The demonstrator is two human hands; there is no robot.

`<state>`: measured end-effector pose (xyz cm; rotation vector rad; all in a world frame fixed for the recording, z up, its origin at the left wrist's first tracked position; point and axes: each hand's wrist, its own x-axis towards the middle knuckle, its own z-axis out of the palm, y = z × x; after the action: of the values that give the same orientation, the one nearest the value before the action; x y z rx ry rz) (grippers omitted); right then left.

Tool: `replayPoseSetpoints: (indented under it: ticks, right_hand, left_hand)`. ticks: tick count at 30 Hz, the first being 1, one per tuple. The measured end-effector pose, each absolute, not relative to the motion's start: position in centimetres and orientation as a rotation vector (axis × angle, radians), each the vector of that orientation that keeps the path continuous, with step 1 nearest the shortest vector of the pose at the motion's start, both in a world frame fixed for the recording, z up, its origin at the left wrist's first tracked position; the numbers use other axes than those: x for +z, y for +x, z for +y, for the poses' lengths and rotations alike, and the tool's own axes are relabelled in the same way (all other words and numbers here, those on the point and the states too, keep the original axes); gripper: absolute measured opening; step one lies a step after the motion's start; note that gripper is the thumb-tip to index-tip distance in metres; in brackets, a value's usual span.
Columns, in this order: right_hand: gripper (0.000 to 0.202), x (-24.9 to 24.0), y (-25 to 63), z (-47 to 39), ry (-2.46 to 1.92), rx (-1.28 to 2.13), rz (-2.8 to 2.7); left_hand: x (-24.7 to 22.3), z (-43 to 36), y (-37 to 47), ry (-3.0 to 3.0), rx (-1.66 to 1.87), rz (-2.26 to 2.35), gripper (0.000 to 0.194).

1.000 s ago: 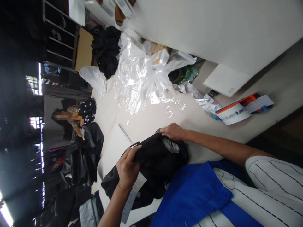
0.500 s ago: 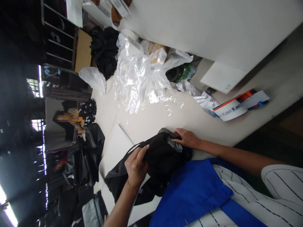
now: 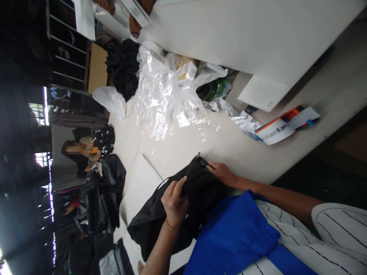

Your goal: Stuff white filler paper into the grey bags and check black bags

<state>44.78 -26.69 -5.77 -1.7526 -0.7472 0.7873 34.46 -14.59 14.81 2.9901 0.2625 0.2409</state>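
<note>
A black fabric bag [image 3: 200,187] with a thin cord or strap along its far side lies on the pale table in front of me. My left hand [image 3: 175,201] grips the top of its fabric, fingers curled and the index finger stretched along it. My right hand [image 3: 222,173] is closed on the bag's near end, beside a zipper end [image 3: 198,156] that sticks up. The fingertips of the right hand are partly hidden by the cloth. A blue apron [image 3: 235,233] lies against the bag's near side.
Clear plastic bags [image 3: 163,95] are heaped across the table. A white panel [image 3: 143,175] lies under the bag. Printed card strips [image 3: 276,131] rest nearby. Black bags [image 3: 99,198] are piled beyond, where another person [image 3: 83,149] is. Someone's fingertips [image 3: 140,267] show beside my left forearm.
The grey part at the bag's near end is out of sight, and a zipper end shows there instead. My left hand has shifted along the bag toward my right hand.
</note>
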Motion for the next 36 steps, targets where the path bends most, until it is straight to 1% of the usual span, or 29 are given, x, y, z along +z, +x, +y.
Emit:
replayPoseSetpoints:
  ticks: [2,5,8,9,12,13,17,19,24,27,31,36]
  right_hand:
    - [0.032,-6.0,45.3,-26.9,-1.692,0.772,-0.798]
    - [0.041,-6.9,46.9,-27.1,-1.564,0.837,-0.871]
    - [0.039,-8.3,48.7,-26.4,-1.517,0.892,-0.846]
    - [0.041,-8.8,49.2,-25.9,-1.517,0.887,-0.823]
    - [0.054,-10.0,50.2,-24.3,-1.481,0.818,-0.807]
    - [0.053,-10.1,50.4,-23.8,-1.454,0.778,-0.847]
    - [0.034,-9.8,51.2,-22.2,-1.402,0.634,-1.056]
    - [0.027,-9.4,51.9,-21.9,-1.437,0.611,-1.086]
    - [0.009,-7.9,53.6,-21.9,-1.482,0.610,-1.199]
    - [0.011,-6.5,53.8,-21.9,-1.580,0.538,-1.428]
    - [0.019,-4.9,53.5,-22.0,-1.823,0.307,-1.734]
    - [0.021,-4.5,53.0,-23.4,-1.782,0.171,-1.824]
  left_hand:
    - [14.8,-13.8,34.3,2.961,0.266,0.260,0.063]
    - [14.7,-12.5,34.5,2.933,0.304,0.264,0.060]
    - [14.2,-11.9,35.1,2.927,0.314,0.275,0.055]
    - [13.9,-11.8,35.3,2.926,0.319,0.277,0.054]
    - [13.4,-11.9,35.7,2.930,0.326,0.276,0.052]
    - [13.3,-12.0,35.7,2.932,0.325,0.272,0.052]
    - [13.2,-12.5,35.6,2.934,0.313,0.260,0.057]
    - [13.2,-12.7,35.6,2.943,0.312,0.258,0.058]
    - [13.3,-13.2,35.6,2.996,0.325,0.252,0.053]
    - [13.2,-13.3,35.5,2.990,0.322,0.266,0.053]
    - [13.2,-13.2,35.4,2.970,0.323,0.274,0.056]
    - [13.6,-13.2,35.5,2.975,0.353,0.286,0.057]
